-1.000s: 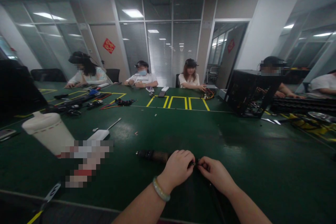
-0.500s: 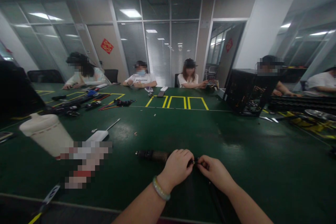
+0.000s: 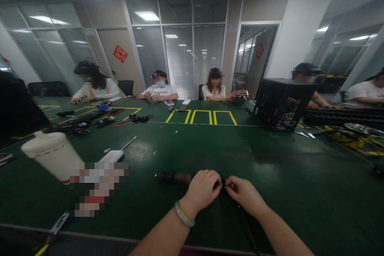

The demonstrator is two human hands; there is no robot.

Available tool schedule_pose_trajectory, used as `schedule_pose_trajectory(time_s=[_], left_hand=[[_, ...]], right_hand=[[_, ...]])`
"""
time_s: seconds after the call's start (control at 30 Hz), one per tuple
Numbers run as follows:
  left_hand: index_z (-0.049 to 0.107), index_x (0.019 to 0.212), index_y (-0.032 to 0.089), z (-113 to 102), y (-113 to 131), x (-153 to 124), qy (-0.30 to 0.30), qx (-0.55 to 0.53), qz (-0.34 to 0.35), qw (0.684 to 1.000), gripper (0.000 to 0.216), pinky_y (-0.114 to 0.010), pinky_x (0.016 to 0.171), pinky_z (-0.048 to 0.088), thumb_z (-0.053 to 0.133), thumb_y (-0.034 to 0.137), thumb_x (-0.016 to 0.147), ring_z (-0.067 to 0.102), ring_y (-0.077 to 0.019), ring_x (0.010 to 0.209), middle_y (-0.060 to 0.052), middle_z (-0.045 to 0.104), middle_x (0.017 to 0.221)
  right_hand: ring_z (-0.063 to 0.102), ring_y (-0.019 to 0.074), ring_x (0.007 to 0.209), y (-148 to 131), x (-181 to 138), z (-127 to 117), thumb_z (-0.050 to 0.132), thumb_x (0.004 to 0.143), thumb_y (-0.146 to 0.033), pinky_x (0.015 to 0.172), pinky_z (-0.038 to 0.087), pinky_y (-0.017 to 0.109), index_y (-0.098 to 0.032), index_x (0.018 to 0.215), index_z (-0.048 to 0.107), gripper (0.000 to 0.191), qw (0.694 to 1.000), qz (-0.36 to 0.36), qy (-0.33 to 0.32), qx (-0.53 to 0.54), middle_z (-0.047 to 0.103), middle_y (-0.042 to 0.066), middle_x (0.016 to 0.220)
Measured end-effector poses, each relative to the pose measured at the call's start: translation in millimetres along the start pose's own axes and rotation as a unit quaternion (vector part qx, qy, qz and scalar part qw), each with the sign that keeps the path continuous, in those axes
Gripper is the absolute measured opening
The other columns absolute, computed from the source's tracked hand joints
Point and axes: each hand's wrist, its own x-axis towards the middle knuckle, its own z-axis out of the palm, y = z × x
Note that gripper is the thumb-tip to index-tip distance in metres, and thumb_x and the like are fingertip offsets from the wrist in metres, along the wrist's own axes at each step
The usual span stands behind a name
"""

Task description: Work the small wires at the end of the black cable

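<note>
My left hand (image 3: 201, 190), with a pale green bracelet on the wrist, is closed round a dark cylindrical tool (image 3: 174, 177) that lies on the green table (image 3: 186, 148) and sticks out to the left. My right hand (image 3: 244, 194) is pinched at a small metal tip right between the two hands. A dark cable (image 3: 244, 224) runs from under my right hand toward me. What the right fingers hold is too small to name.
A white lidded cup (image 3: 51, 154) stands at the left, a white flat device (image 3: 112, 155) beside it. Cables and tools (image 3: 90, 120) lie far left. A black open computer case (image 3: 282, 104) stands at the right. Several people sit along the far and right sides.
Both hands stay together at the tool. The view has shifted slightly; a person at the far side has lifted a bundle of wires off the table.
</note>
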Motion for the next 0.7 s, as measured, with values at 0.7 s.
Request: schedule_pose_trajectory(time_s=[0.7], left_hand=[[0.058, 0.092, 0.021, 2.1, 0.2, -0.2, 0.000, 0.011, 0.016, 1.000, 0.009, -0.031, 0.083, 0.040, 0.062, 0.025, 0.085, 0.056, -0.0180, 0.093, -0.001, 0.062, 0.096]], right_hand=[[0.055, 0.0124, 0.059, -3.2, -1.6, -3.1, 0.057, 0.084, -0.027, 0.054, 0.035, 0.021, -0.021, 0.086, 0.065, 0.011, 1.000, 0.000, 0.007, 0.001, 0.062, -0.002, 0.067]])
